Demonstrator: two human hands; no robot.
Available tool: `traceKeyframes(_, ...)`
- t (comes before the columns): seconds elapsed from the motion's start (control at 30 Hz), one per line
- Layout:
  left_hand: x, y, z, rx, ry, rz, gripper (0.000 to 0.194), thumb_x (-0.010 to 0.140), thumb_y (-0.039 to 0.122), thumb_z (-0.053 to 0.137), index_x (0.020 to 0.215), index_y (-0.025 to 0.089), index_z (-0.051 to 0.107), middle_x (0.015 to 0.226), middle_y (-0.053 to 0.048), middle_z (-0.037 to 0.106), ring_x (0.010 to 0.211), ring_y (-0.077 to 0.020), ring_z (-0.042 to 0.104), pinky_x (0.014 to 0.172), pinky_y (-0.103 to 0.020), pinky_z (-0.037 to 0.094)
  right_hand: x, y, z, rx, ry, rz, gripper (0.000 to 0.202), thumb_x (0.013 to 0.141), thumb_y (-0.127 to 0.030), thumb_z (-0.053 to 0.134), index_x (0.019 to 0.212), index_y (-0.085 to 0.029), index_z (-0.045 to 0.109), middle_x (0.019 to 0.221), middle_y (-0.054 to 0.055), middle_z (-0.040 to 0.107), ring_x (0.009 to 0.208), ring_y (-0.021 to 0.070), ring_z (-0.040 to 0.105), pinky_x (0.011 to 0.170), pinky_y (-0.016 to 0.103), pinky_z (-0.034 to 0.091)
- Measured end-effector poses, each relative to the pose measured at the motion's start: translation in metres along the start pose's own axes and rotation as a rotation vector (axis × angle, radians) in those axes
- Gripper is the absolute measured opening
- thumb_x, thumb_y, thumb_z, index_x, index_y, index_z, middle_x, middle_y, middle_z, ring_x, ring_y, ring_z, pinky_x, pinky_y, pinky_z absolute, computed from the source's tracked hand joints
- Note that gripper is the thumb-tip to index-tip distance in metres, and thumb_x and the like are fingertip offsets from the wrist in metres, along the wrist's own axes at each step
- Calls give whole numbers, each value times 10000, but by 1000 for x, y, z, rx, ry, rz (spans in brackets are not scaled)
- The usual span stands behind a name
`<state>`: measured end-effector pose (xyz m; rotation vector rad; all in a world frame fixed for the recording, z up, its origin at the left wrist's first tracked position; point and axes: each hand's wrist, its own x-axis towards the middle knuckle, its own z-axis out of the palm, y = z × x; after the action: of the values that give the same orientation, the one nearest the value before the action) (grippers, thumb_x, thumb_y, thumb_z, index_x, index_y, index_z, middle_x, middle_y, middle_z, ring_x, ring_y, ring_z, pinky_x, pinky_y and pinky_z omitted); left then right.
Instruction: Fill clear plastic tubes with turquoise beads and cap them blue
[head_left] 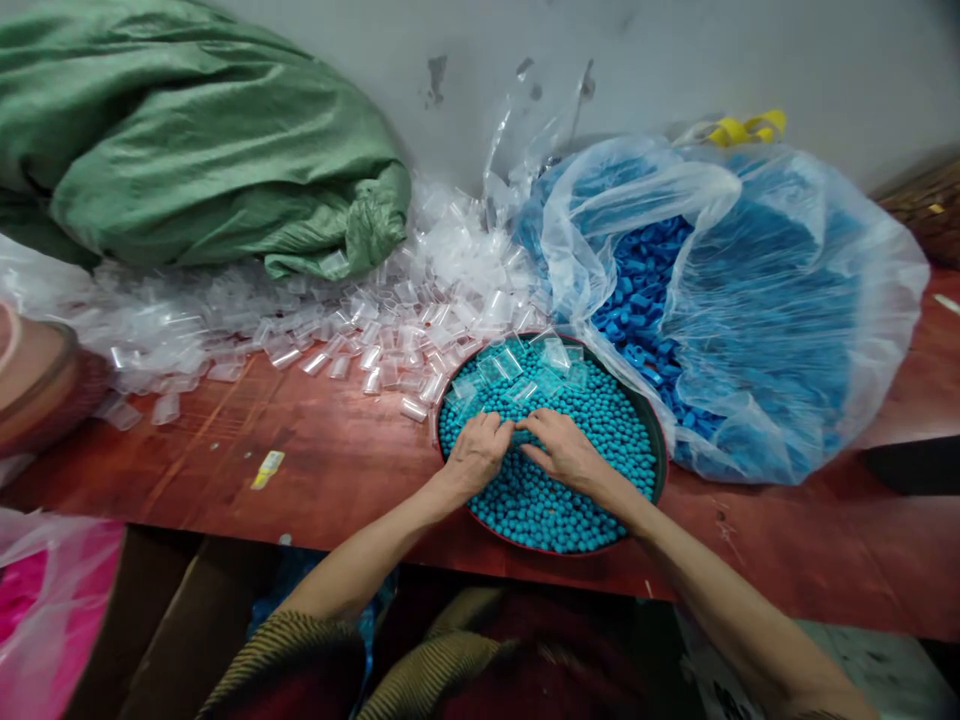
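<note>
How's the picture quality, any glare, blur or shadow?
Head view: small bright glints on the clear plastic pieces; head view: the tub at the left edge looks soft, while the beads are clearer; head view: deep shadow under the table.

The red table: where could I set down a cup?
Mostly bare table shows front left, between the clear pieces and front edge, around a small yellowish scrap; also right of the bead tray, in front of the plastic bag. The back is crowded with pieces and a green sack.

No readable text or numbers.
</note>
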<state>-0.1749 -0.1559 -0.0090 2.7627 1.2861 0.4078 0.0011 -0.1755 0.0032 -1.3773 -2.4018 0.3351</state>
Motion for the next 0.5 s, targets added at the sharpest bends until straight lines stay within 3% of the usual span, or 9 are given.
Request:
traceKeyframes(0.13,-4,3,5,-205,-49,-61,183,888,259,486,1016,159,569,913,-66,629,852,-181,600,744,-284,485,-11,1,2,-22,-29,-1,332,868,-174,482,1199,-164,504,1064,118,613,984,226,580,804,358,474)
traceKeyframes(0.3,-13,-6,-1,-226,-182,4,142,870,263,522,986,188,557,869,-32,666,822,-178,634,699,-263,479,-24,17,-5,8,-112,-78,191,896,-181,436,1012,-186,587,906,74,656,833,188,623,745,311,488)
traceKeyframes(0.43,-19,-18,-11,-258,-92,-190,175,863,250,524,1023,180,538,824,-28,654,757,-167,635,680,-269,494,-36,29,-14,-47,-11,54,224,891,-204,458,1091,-178,554,999,102,667,904,208,636,763,308,490)
traceKeyframes(0.5,-20,-14,-13,-322,-48,-137,191,846,231,544,1031,183,533,898,-42,650,841,-173,634,753,-293,505,-35,28,-13,-54,-29,152,290,878,-250,495,1154,-164,518,966,103,679,852,219,651,704,305,496)
